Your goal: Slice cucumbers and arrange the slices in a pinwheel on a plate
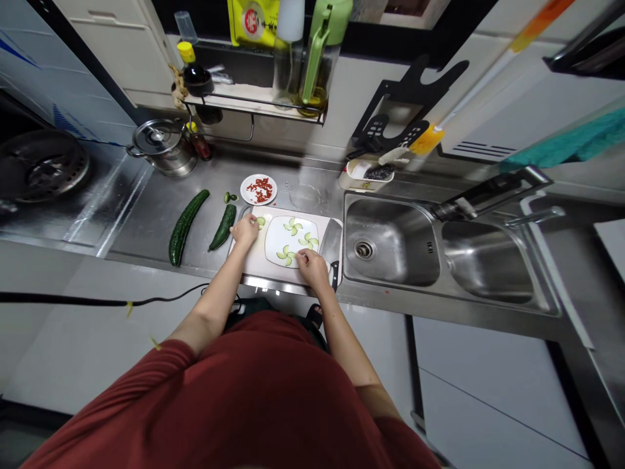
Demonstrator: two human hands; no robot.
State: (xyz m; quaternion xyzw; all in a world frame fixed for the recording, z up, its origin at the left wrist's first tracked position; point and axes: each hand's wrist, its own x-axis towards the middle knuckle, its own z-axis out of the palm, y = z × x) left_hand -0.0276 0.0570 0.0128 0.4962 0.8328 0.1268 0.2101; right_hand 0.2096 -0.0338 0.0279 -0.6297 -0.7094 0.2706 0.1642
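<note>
A white square plate [276,242] lies on the cutting board [254,261], with thin cucumber slices [293,226] set out on it in curved pinwheel groups. At the board's left side my left hand [245,232] is closed, its fingertips at a few more cucumber slices [261,222]. My right hand [315,268] reaches over the plate's lower right edge. Its thumb and fingers are pinched together beside the lower pinwheel; whatever they hold is too small to make out. A kitchen knife [333,239] lies along the board's right edge, its black handle toward me.
Left of the board lie a whole cucumber [187,227] and a cut cucumber [224,228], with small end pieces [230,197]. Behind stands a small plate [249,188] of chopped red bits beside a clear glass bowl [306,195]. A steel pot [168,151] and double sink [390,238] flank the counter.
</note>
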